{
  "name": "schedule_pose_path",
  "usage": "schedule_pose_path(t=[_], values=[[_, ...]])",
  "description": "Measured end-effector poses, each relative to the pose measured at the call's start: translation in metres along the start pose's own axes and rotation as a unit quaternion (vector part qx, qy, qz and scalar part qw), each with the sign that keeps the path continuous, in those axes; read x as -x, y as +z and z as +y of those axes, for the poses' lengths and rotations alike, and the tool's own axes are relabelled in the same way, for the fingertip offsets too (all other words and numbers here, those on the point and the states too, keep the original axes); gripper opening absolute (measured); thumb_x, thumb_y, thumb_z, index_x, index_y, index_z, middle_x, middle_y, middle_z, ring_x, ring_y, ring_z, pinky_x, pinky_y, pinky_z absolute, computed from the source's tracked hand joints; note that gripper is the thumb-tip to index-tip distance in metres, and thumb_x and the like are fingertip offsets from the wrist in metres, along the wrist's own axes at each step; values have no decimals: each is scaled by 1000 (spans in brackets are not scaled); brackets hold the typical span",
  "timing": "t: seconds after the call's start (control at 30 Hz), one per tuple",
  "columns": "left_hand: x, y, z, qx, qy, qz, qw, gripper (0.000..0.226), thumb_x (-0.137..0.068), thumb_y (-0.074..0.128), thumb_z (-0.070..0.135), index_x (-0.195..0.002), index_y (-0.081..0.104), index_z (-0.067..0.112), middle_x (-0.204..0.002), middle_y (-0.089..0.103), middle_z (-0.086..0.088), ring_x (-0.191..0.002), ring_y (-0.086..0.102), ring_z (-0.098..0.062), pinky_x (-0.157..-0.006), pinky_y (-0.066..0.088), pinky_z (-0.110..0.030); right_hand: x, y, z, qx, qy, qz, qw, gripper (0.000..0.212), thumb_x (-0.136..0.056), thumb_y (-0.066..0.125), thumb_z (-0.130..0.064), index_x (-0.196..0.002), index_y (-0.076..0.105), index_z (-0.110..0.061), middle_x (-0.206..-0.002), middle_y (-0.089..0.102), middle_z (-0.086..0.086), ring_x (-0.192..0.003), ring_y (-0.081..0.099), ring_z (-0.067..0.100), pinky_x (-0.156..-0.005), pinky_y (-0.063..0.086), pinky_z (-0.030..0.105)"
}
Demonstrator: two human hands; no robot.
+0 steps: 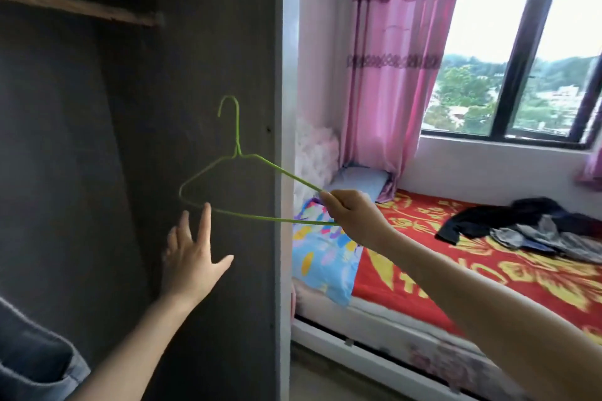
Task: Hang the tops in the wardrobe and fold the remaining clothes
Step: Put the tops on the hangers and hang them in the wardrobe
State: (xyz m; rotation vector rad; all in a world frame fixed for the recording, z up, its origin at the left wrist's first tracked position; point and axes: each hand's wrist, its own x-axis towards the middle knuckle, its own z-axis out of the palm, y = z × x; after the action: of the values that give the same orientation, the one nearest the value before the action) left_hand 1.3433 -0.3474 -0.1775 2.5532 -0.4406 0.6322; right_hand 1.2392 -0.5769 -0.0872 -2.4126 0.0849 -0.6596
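Note:
A bare green wire hanger (237,140) is held upright in front of the open dark wardrobe (81,156). My right hand (353,215) grips the hanger's right end. My left hand (190,259) is open below the hanger's left end, fingers spread, its fingertips close to the lower wire. A wooden rail (78,5) crosses the top of the wardrobe. A heap of dark and grey clothes (527,228) lies on the bed (456,270) at the right.
The wardrobe's side panel (280,172) stands between wardrobe and bed. A grey garment (35,358) shows at the lower left corner. A blue pillow (356,179), a patterned cloth (321,257), pink curtains (394,58) and a window (521,52) are beyond.

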Motion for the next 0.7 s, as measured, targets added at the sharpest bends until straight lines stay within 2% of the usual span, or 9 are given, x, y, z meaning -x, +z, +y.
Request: schedule_pose_path(t=[0.1, 0.3, 0.4, 0.47, 0.6, 0.7], values=[[16, 19, 20, -6, 24, -31, 999, 114, -65, 84, 36, -150, 11, 20, -150, 20, -25, -135, 22, -44, -99, 33, -59, 38, -32, 36, -21, 8, -6, 1000, 47, -97, 48, -21, -51, 36, -20, -45, 36, -11, -43, 31, 4, -46, 25, 18], [59, 59, 64, -16, 68, -88, 994, 127, -62, 82, 47, -144, -12, 24, -155, 3, -23, -142, 4, -38, -107, 23, -57, 116, -96, 105, -81, 95, -13, 992, 46, -98, 46, -16, -54, 36, -14, -38, 33, -13, -33, 30, 2, -40, 25, 13], [82, 81, 94, -15, 110, -95, 989, 136, -47, 90, 44, -148, 0, 33, -149, 19, -31, -138, 17, -45, -99, 29, -64, 155, -130, 134, -113, 136, -18, 984, 45, -98, 46, -19, -55, 40, -11, -44, 36, -4, -30, 30, 2, -35, 26, 15], [104, 102, 127, 14, 146, -92, 985, 138, -37, 94, 38, -143, 7, 34, -144, 29, -33, -132, 25, -49, -92, 33, -68, 191, -162, 157, -106, 162, -18, 981, 44, -98, 46, -22, -55, 42, -11, -46, 36, -1, -31, 31, 5, -35, 28, 17], [149, 129, 194, 55, 201, -112, 972, 140, -43, 94, 34, -140, -7, 44, -148, 22, -31, -133, 24, -52, -98, 28, -67, 261, -217, 200, -96, 217, 7, 971, 44, -96, 48, -26, -54, 45, -13, -45, 38, -6, -35, 31, 5, -39, 29, 17], [173, 147, 236, 78, 253, -123, 956, 141, -41, 94, 34, -143, -3, 41, -149, 23, -28, -133, 23, -46, -98, 28, -67, 312, -252, 221, -100, 258, 28, 960, 43, -96, 47, -26, -55, 44, -12, -46, 37, -3, -34, 32, 7, -35, 28, 17]])
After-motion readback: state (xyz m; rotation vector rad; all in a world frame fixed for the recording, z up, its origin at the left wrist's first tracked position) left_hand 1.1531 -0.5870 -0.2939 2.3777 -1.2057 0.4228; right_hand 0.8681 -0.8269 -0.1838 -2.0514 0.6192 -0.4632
